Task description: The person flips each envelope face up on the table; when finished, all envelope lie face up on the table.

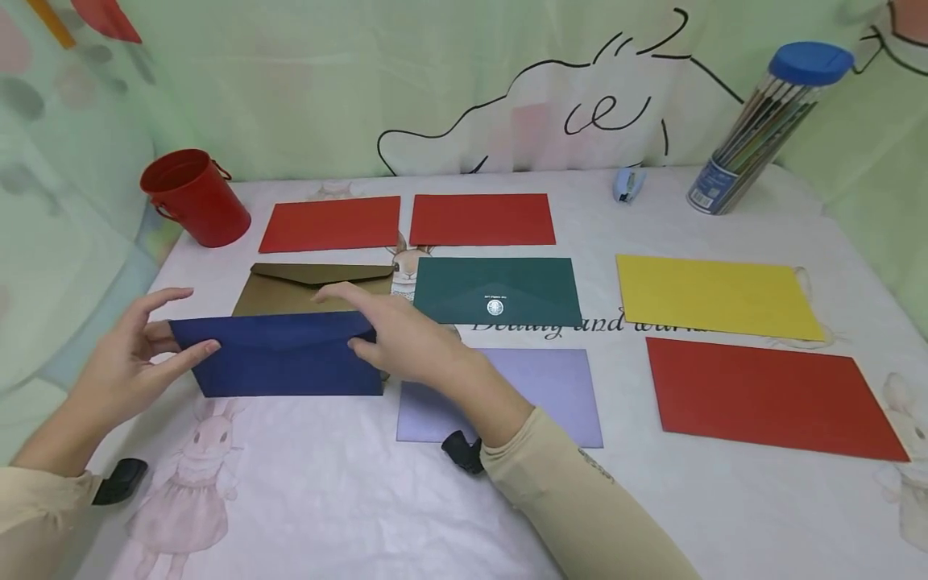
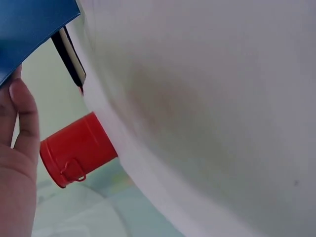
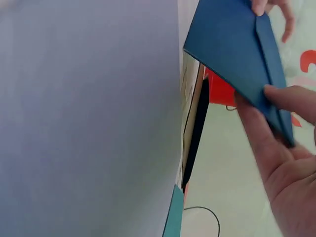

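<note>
A dark blue envelope is held up over the near left of the table, its broad side towards me. My left hand grips its left end, thumb in front and fingers behind. At the right end my right hand pinches it, with the index finger reaching past the top edge. The right wrist view shows the envelope's flap line beside the right thumb. Behind it lies a gold envelope with a pointed flap, partly hidden. Under the right forearm is a lilac envelope, partly covered.
A green envelope with a white emblem lies mid-table. Two red envelopes, left and right, lie behind. Rightward are a yellow envelope and a larger red one. A red bucket and a blue-lidded pencil tube stand at the back.
</note>
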Motion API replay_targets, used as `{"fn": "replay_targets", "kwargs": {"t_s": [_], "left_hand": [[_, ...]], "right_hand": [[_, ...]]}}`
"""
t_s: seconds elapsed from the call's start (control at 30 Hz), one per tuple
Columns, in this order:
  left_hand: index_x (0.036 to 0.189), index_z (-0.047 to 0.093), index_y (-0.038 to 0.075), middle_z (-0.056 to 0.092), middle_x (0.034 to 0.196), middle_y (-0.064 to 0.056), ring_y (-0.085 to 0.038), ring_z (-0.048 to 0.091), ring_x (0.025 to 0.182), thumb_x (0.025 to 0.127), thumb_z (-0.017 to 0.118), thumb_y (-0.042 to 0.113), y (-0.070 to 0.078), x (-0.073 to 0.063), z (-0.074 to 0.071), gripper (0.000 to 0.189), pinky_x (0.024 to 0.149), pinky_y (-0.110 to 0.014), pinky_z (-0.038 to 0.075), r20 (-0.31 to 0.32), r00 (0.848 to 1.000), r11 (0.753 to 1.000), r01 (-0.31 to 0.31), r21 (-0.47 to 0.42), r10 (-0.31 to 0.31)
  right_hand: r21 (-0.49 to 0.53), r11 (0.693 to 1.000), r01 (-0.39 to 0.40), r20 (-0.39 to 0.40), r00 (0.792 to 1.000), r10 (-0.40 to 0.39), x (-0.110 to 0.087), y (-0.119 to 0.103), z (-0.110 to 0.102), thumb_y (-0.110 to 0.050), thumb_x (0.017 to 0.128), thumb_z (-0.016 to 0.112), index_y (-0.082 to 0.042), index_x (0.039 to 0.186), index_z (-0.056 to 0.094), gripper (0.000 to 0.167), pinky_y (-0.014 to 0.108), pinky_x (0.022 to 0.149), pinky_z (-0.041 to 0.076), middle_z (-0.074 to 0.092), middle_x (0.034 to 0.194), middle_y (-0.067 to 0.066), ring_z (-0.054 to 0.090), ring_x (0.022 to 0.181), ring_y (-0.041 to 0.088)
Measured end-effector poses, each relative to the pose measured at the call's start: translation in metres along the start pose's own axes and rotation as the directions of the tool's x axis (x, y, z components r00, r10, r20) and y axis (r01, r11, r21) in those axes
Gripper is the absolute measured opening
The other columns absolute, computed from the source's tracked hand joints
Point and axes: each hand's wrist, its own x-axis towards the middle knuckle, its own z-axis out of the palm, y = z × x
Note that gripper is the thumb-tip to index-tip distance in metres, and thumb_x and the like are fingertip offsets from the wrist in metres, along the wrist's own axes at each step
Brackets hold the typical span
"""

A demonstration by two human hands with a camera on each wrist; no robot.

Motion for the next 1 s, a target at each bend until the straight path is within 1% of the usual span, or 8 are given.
{"fn": "replay_targets", "kwargs": {"t_s": [0.1,0.13,0.27,0.33,0.4,0.63,0.87,1.0], "left_hand": [[0.140,0.045,0.011,0.064,0.096,0.008,0.008,0.063,0.079,0.084,0.080,0.000,-0.003,-0.001,0.001,0.067,0.063,-0.010,0.049,0.069,0.995,0.997,0.074,-0.021,-0.072],[0.137,0.048,0.010,0.061,0.102,0.008,0.009,0.063,0.082,0.085,0.080,0.001,-0.003,-0.001,0.002,0.062,0.067,-0.010,0.049,0.090,0.993,0.997,0.076,-0.022,-0.073],[0.123,0.063,0.007,0.055,0.115,0.006,0.003,0.059,0.079,0.076,0.084,-0.007,-0.004,0.000,0.004,0.053,0.067,-0.010,0.047,0.149,0.986,0.998,-0.069,-0.005,0.069],[0.120,0.067,0.007,0.054,0.116,0.003,-0.005,0.055,0.077,0.071,0.086,-0.009,-0.004,0.001,0.006,0.055,0.067,-0.013,0.047,0.181,0.974,0.990,-0.144,0.015,0.139],[0.121,0.069,0.007,0.053,0.118,0.002,-0.009,0.052,0.082,0.069,0.088,-0.007,-0.004,0.002,0.007,0.057,0.069,-0.013,0.047,0.215,0.964,0.984,-0.172,0.046,0.159],[0.125,0.069,0.010,0.054,0.122,-0.013,-0.022,0.055,0.093,0.073,0.091,0.011,-0.003,0.007,0.011,0.056,0.067,-0.023,0.048,0.314,0.945,0.969,-0.161,0.189,0.096],[0.121,0.072,0.010,0.056,0.118,-0.011,-0.024,0.055,0.097,0.072,0.092,0.015,0.000,0.008,0.011,0.053,0.067,-0.026,0.050,0.363,0.927,0.955,-0.185,0.231,0.092],[0.120,0.072,0.010,0.056,0.117,-0.010,-0.023,0.054,0.097,0.072,0.092,0.016,0.001,0.009,0.011,0.053,0.066,-0.026,0.050,0.378,0.922,0.955,-0.183,0.232,0.086]], "right_hand": [[-0.015,0.999,-0.031,-0.005,0.999,0.031,0.002,0.002,0.002,-0.002,0.094,0.066,-0.015,0.136,0.051,0.047,0.024,0.071,0.044,0.060,0.132,0.003,0.050,0.070,0.013],[-0.026,0.998,-0.053,-0.006,0.999,0.053,0.003,0.002,0.002,-0.003,0.093,0.068,-0.014,0.132,0.053,0.043,0.025,0.076,0.044,0.061,0.131,0.003,0.053,0.078,0.014],[-0.095,0.983,-0.155,0.014,0.987,0.157,0.003,0.003,0.004,-0.008,0.089,0.075,-0.012,0.115,0.064,0.029,0.027,0.087,0.046,0.064,0.115,0.002,0.056,0.103,0.015],[-0.126,0.972,-0.197,0.038,0.978,0.203,0.003,0.004,0.005,-0.010,0.087,0.078,-0.012,0.109,0.069,0.024,0.027,0.089,0.046,0.065,0.110,0.002,0.057,0.103,0.016],[-0.161,0.960,-0.229,0.060,0.969,0.241,0.003,0.004,0.006,-0.011,0.085,0.078,-0.014,0.107,0.073,0.023,0.028,0.090,0.046,0.065,0.109,0.002,0.057,0.104,0.017],[-0.252,0.934,-0.255,0.075,0.957,0.282,0.002,0.006,0.007,-0.016,0.082,0.084,-0.016,0.111,0.076,0.030,0.027,0.094,0.046,0.067,0.112,0.000,0.059,0.108,0.017],[-0.276,0.930,-0.244,0.094,0.956,0.279,0.001,0.010,0.011,-0.017,0.083,0.084,-0.019,0.112,0.078,0.029,0.025,0.093,0.046,0.071,0.112,-0.004,0.060,0.107,0.016],[-0.291,0.921,-0.260,0.093,0.950,0.298,0.001,0.009,0.014,-0.019,0.085,0.082,-0.021,0.113,0.078,0.028,0.027,0.095,0.046,0.070,0.114,-0.004,0.055,0.113,0.021]]}}
